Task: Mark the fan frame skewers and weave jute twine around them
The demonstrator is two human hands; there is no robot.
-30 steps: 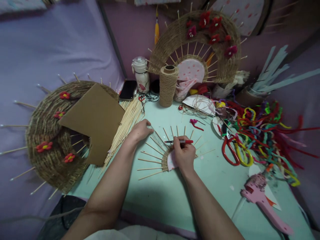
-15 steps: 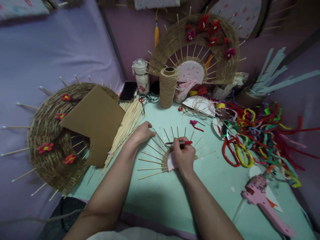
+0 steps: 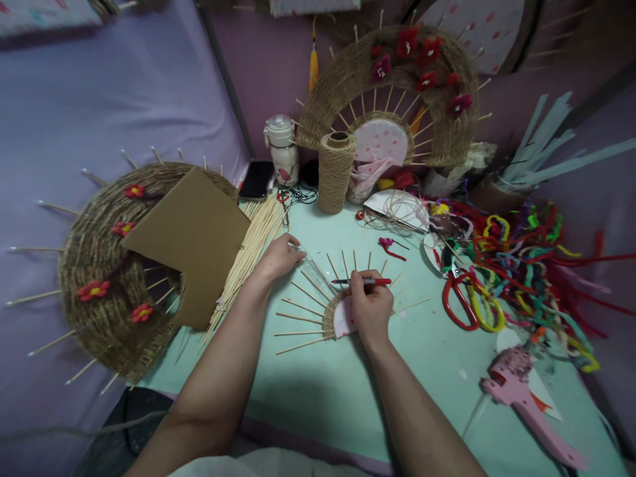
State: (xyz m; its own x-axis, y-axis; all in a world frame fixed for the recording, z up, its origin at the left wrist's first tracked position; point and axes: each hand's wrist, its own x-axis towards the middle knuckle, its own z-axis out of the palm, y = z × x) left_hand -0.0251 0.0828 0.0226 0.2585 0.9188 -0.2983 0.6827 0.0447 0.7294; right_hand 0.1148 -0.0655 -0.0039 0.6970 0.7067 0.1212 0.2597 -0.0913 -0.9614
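Note:
A small half-round woven piece (image 3: pixel 328 317) with thin sticks fanning out from its rim lies on the table. My left hand (image 3: pixel 283 255) is closed on one end of a clear ruler (image 3: pixel 316 273), which lies along one of the sticks toward the woven rim. In my right hand (image 3: pixel 371 308) is a red pen (image 3: pixel 372 281), held level with its tip pointing left, close to the ruler's lower end. The right hand covers part of the woven piece and its white spotted centre (image 3: pixel 342 320).
Left stand a large woven fan (image 3: pixel 89 265), brown cardboard (image 3: pixel 193 245) and loose sticks (image 3: pixel 248 258). Behind are a twine spool (image 3: pixel 336 175), a bottle (image 3: pixel 283 152) and a flowered fan (image 3: pixel 322 106). Scissors (image 3: pixel 460 305), pipe cleaners (image 3: pixel 536 265) and a pink glue gun (image 3: pixel 527 411) lie right.
My right hand with the pen has shifted slightly right, showing more of the spotted centre. My left hand has moved slightly up and left at the ruler's end. The view has shifted a little.

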